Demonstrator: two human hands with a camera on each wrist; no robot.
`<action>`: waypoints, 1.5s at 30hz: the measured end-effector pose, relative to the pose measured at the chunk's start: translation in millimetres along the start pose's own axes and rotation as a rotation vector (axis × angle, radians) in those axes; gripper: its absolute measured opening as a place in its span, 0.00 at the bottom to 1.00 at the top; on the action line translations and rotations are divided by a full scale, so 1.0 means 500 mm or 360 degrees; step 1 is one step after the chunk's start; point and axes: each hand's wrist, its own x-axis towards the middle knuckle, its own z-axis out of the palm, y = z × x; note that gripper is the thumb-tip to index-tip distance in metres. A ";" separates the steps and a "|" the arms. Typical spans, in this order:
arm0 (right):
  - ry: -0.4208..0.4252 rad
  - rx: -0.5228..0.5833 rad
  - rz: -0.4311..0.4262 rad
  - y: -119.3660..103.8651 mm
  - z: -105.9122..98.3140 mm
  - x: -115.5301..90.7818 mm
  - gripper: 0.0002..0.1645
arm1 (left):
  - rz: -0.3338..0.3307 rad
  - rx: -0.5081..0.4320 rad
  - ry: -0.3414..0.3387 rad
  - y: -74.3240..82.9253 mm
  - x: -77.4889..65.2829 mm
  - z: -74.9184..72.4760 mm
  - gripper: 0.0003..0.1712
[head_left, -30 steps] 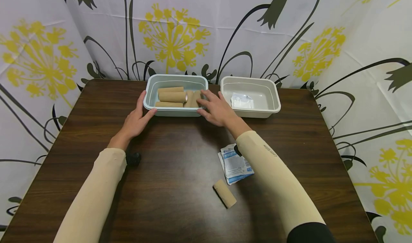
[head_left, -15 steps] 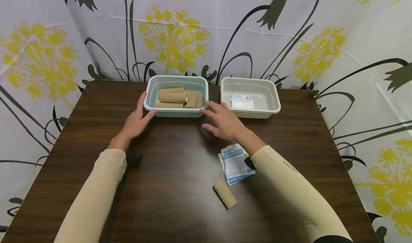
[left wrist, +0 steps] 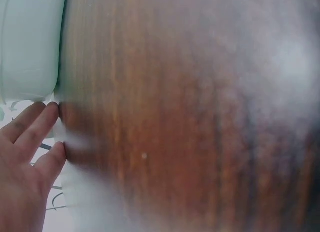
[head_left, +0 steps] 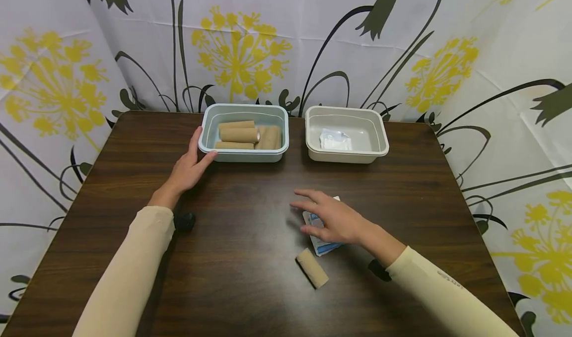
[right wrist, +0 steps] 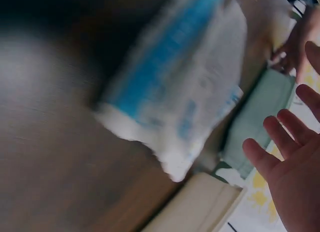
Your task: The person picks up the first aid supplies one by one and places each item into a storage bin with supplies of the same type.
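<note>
My left hand (head_left: 184, 172) rests at the left end of a light blue plastic tub (head_left: 246, 157), its fingers along the side and its thumb at the front rim. Several brown cardboard tubes (head_left: 237, 135) lie inside that tub. My right hand (head_left: 337, 220) hovers with spread fingers over blue-and-white printed packets (head_left: 327, 248), partly covering them in the head view. It holds nothing. The right wrist view shows the packets (right wrist: 190, 97) blurred beneath the hand. One loose cardboard tube (head_left: 312, 268) lies on the table just in front of them.
To the right of the blue tub stands a beige plastic tub (head_left: 346, 157) with a crumpled white packet (head_left: 335, 140) in it. Both tubs are near the back edge of the dark wooden table (head_left: 241, 277). A floral curtain (head_left: 268, 44) hangs behind.
My right hand has drawn back from the right end of the blue tub, toward me and to the right, and is now over the packets. The left hand stays at the tub.
</note>
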 end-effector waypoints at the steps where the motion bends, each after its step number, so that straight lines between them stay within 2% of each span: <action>1: -0.0010 -0.0006 -0.0026 -0.003 0.006 -0.009 0.37 | -0.0005 -0.0002 0.0002 0.000 0.000 -0.001 0.48; 7: 0.0016 -0.0011 -0.0153 -0.022 0.035 -0.054 0.43 | -0.0006 0.0013 0.0006 -0.002 0.004 -0.002 0.47; 12: -0.0079 -0.0033 -0.0222 -0.040 0.052 -0.079 0.49 | -0.0007 0.0019 0.0000 -0.005 0.005 0.000 0.48; 24: -0.0257 -0.0140 -0.0335 -0.068 0.062 -0.096 0.59 | -0.0004 0.0019 0.0001 -0.002 0.005 0.001 0.47; 32: -0.0376 -0.0195 -0.0297 -0.072 0.057 -0.099 0.55 | -0.0021 0.0012 0.0001 -0.002 0.002 -0.001 0.47; 45: -0.0338 -0.0187 -0.0345 -0.068 0.059 -0.093 0.46 | 0.0000 0.0016 0.0029 -0.004 0.002 0.000 0.47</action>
